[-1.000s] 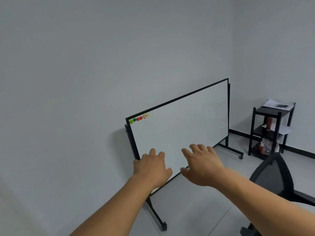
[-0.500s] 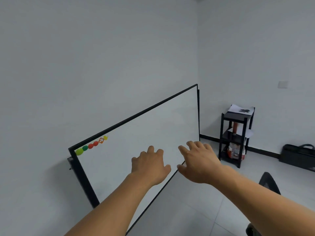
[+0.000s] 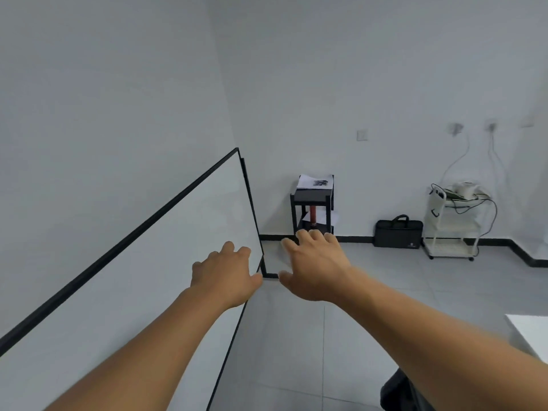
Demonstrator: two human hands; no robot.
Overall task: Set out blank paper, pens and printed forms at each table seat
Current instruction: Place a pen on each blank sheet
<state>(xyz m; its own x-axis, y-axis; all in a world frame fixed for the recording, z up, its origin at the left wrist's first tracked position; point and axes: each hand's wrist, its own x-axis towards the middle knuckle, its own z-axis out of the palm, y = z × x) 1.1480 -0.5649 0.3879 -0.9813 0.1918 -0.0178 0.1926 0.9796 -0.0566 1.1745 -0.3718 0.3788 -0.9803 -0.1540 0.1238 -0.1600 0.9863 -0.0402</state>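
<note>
Since 0.5 s ago the view has swung right: whiteboard (image 3: 142, 262) now fills the lower left, its coloured magnets out of frame, and the far wall has come into sight. Both arms held out in front throughout.

Left to right:
- Left hand (image 3: 222, 274): palm down, fingers loosely spread, holding nothing. Overlaps the whiteboard's lower right corner in view; contact cannot be confirmed.
- Right hand (image 3: 315, 264): just beside the left, also palm down and spread, holding nothing.
- Black shelf unit (image 3: 312, 197) against the far wall, beyond the hands. Printed sheets (image 3: 315, 182) on the top tier, likely the forms; more white paper (image 3: 333, 216) on the middle tier beside a red cylinder (image 3: 313, 216).
- Black briefcase (image 3: 398, 232) on the floor, then a white trolley (image 3: 450, 223) with cables.
- White table corner (image 3: 530, 330) at far right edge.

Judgement: supplies now located, none collected. Task barely begun; next step probably a walk to the shelf.
</note>
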